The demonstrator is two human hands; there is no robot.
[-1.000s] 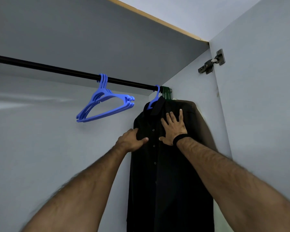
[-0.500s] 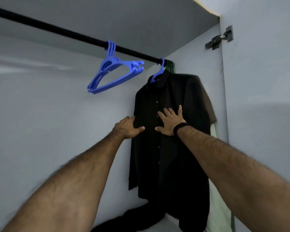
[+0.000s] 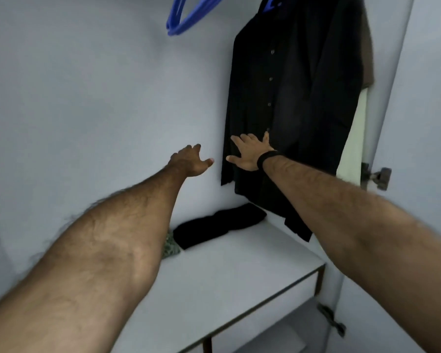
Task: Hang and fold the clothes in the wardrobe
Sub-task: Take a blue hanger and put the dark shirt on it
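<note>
Shirt, black, buttoned (image 3: 290, 98): we see it hanging at 1 o'clock in the wardrobe, against the right side wall, lower hem free above the shelf (image 3: 239, 263). Our right hand (image 3: 250, 155) lies flat on its lower front, fingers (image 3: 242, 140) straight and spread, black band at the wrist. Our left hand (image 3: 190, 161) hangs just left of the shirt's edge, apart from the cloth, fingers loosely extended, holding nothing. Blue hangers (image 3: 186, 19) at 12 o'clock, empty. Dark folded garment (image 3: 219, 225) on the shelf near centre; patterned cloth (image 3: 171, 248) touching its left.
</note>
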